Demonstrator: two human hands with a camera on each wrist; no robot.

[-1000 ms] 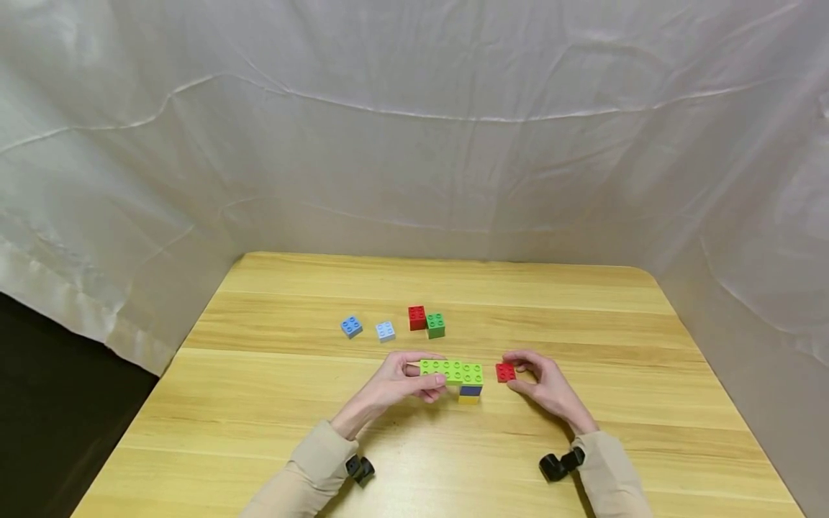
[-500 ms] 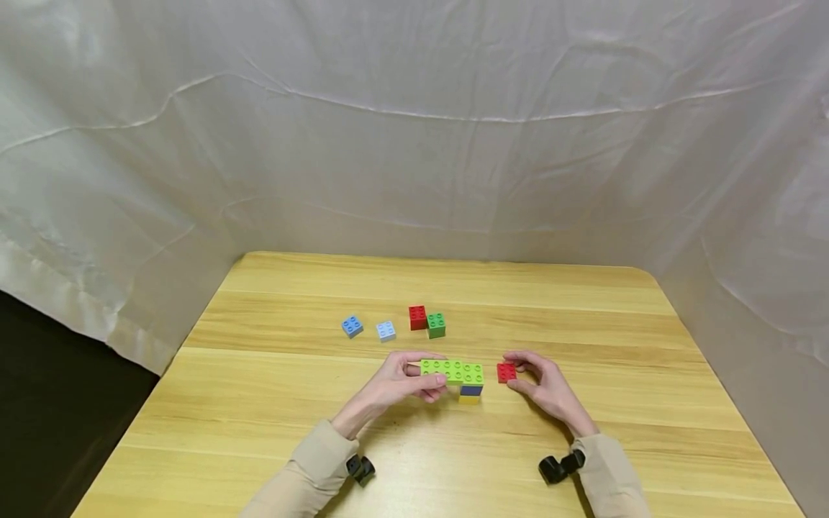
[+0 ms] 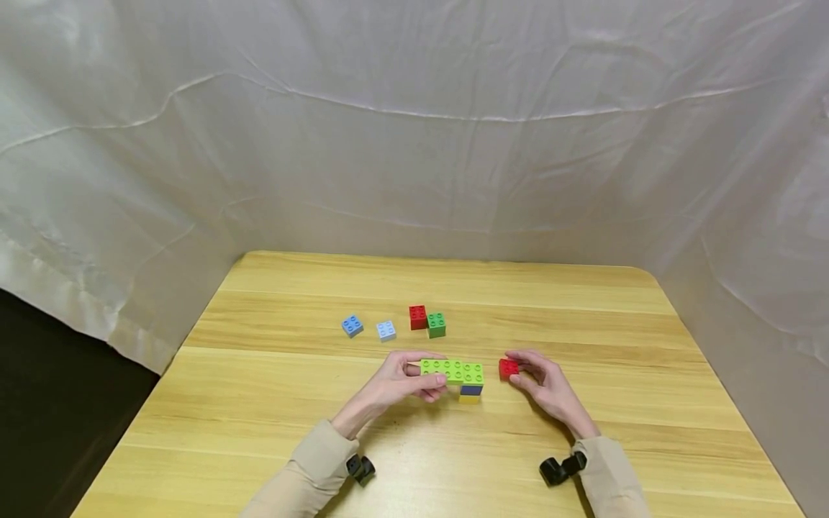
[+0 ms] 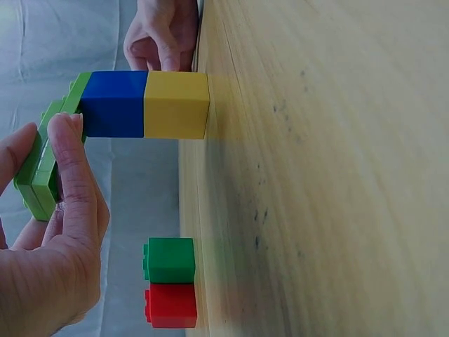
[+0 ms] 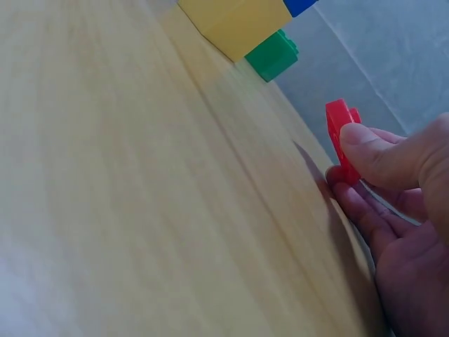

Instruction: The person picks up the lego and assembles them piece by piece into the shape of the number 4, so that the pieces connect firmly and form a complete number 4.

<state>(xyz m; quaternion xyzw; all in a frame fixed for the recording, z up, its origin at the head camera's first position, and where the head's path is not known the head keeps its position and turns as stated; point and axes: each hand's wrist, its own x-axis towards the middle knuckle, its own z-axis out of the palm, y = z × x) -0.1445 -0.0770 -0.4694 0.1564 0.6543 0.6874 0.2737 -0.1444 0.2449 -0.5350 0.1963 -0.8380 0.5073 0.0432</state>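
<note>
My left hand (image 3: 403, 379) pinches the lime-green bricks (image 3: 457, 368) between thumb and fingers. Their right end sits on a dark blue brick (image 4: 116, 105), which stands on a yellow brick (image 4: 177, 107) on the table. The left part of the lime green juts out sideways over the table. To the right of this stack, my right hand (image 3: 545, 383) pinches a thin red 2x2 brick (image 3: 508, 370) by its edges. In the right wrist view the red brick (image 5: 339, 133) is tipped on edge between thumb and fingers, close over the tabletop.
Farther back on the wooden table (image 3: 583, 309) lie a blue brick (image 3: 352, 326) and a light blue brick (image 3: 386, 331). A red brick (image 3: 417, 317) and a green brick (image 3: 437, 325) stand side by side there. A pale curtain (image 3: 414, 180) surrounds the table's back and sides.
My right hand has shifted slightly right with the thin red brick, which has tilted. The left hand and the stack have stayed in place.
</note>
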